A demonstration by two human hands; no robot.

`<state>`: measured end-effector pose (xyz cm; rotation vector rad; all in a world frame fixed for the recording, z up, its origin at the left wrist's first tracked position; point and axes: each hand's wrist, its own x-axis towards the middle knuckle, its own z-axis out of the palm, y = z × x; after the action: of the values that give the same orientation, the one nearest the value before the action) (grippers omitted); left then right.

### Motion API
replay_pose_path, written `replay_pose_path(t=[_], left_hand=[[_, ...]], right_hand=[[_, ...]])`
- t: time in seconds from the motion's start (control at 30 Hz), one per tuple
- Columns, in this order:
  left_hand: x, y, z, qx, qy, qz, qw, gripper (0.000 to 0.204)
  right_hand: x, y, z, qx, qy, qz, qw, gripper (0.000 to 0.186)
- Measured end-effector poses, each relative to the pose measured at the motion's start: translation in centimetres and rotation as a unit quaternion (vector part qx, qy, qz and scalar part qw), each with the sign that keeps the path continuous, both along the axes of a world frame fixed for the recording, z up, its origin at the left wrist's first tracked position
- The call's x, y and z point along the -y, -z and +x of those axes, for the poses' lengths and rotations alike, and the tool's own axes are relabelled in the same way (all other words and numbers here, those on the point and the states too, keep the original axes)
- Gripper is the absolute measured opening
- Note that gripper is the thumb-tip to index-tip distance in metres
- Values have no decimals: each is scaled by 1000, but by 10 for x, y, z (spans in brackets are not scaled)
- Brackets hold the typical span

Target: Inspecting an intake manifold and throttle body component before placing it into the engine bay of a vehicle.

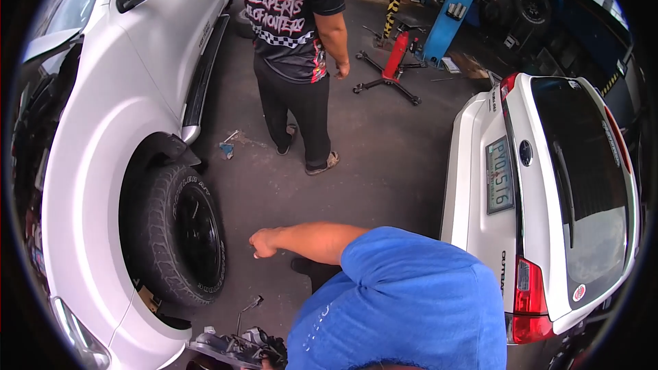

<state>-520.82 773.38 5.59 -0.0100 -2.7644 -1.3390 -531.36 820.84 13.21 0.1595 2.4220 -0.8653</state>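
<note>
My right arm reaches leftward out of a blue sleeve. My right hand (264, 241) hangs above the floor, short of the white vehicle's front wheel (195, 229). Its fingers are curled; whatever may be inside them is hidden. At the lower edge sits a cluster of grey metal parts (236, 346), partly cut off by the picture. A bit of my left hand (266, 364) shows against these parts, its fingers mostly out of sight. A thin metal tool (248, 305) with a bent end shows just beyond the cluster. The wheel is mounted and turned slightly outward.
A person (291, 34) in a dark printed shirt stands ahead, back turned. The white vehicle (103, 130) lines the left, a white car's rear (480, 185) the right. A red wheeled jack (395, 58) stands near a blue lift post (456, 10). A small blue item (227, 149) lies on the floor.
</note>
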Motion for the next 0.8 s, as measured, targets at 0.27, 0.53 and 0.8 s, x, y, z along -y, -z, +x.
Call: replay_pose_path(t=[0.27, 0.53, 0.8], left_hand=[[95, -102, 72, 35, -194, 93, 976, 58], [194, -153, 151, 162, -275, 0, 948, 62], [234, 134, 11, -277, 78, 228, 930, 68]], right_hand=[[121, 99, 58, 25, -9, 31, 999, 59], [265, 30, 47, 35, -90, 74, 993, 57], [285, -113, 130, -132, -34, 28, 990, 55]])
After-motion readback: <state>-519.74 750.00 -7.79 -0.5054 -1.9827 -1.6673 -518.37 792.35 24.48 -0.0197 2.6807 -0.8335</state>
